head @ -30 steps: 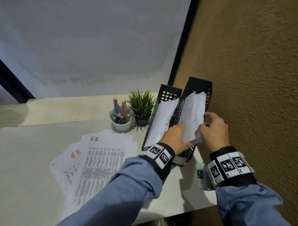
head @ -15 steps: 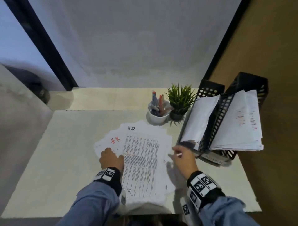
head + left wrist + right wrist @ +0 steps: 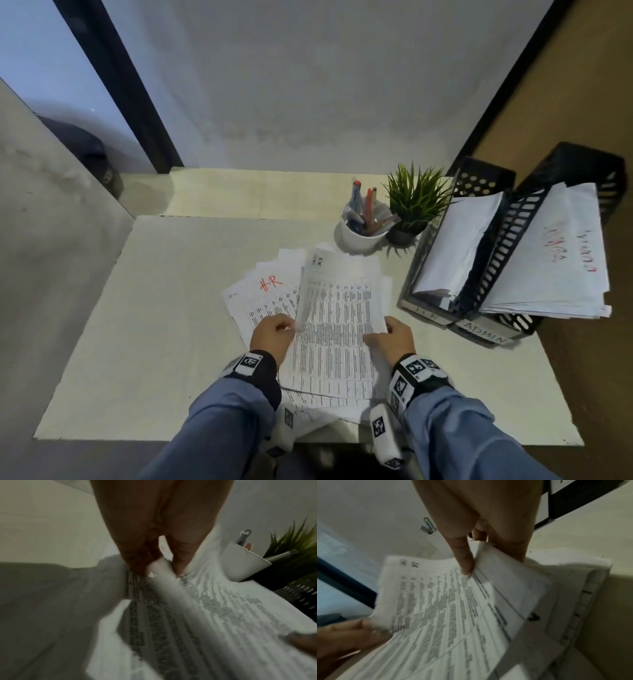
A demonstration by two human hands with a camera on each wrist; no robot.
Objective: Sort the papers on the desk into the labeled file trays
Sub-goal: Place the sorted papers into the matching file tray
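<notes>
2 hands lift 1 printed sheet (image 3: 337,308) off the pile (image 3: 263,298) mid-desk (image 3: 154,308): left hand (image 3: 274,332) pinches its left edge, right hand (image 3: 394,337) its right. Thin, floppy paper probably buckles; hold both side edges toward the trays (image 3: 493,267) far right.

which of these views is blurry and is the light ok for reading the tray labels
Head view: dim but fairly sharp, edges bowed by the wide lens; the ADMIN label reads, the label beside it doesn't. Left wrist view: dark, the left hand and printed sheet smeared. Right wrist view: sheet text motion-blurred under the right hand.
</notes>
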